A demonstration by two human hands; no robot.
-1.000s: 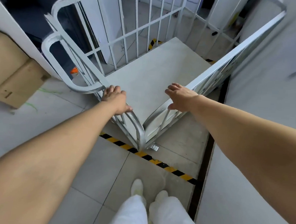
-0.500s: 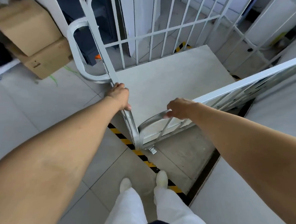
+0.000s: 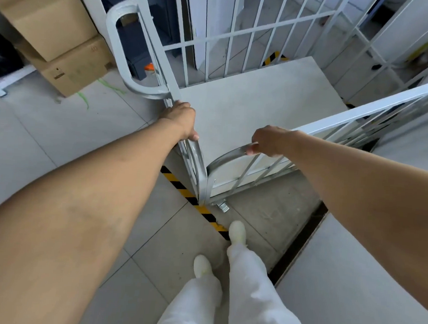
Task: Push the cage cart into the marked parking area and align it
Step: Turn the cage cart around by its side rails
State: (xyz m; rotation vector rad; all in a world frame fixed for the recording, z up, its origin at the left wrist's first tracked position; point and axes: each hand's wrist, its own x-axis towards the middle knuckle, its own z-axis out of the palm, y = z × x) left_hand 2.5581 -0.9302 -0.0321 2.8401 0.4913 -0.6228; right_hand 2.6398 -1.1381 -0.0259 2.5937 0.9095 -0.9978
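Head view. The cage cart [image 3: 256, 107] stands ahead of the person, its near corner post pointing back toward the feet. Its flat grey deck is bare, and barred side panels rise along the far and right edges.

Left hand [image 3: 181, 119]: closed over the top rail of the cart's left side panel, just behind the near corner; fingers wrap over the far side of the rail, thumb tip showing on the near side. A curved tube handle loops outward from the same panel, beyond the hand.

Right hand [image 3: 272, 140]: curled around the bent top rail of the right side panel, where it curves down toward the corner post; thumb pressed on the rail. Both arms are stretched forward, so the cart lies wholly beyond the two grips, with the corner post between and below the hands.

The yellow-and-black floor tape [image 3: 193, 198] runs diagonally under the near corner; the corner post and a small caster [image 3: 222, 207] sit right at the tape. Another piece of striped tape [image 3: 272, 58] shows past the far edge of the deck.

Cardboard boxes [image 3: 60, 42] are stacked on the floor left of the cart, well apart from the hands. White shoes [image 3: 237, 232] stand beside the tape's near end.
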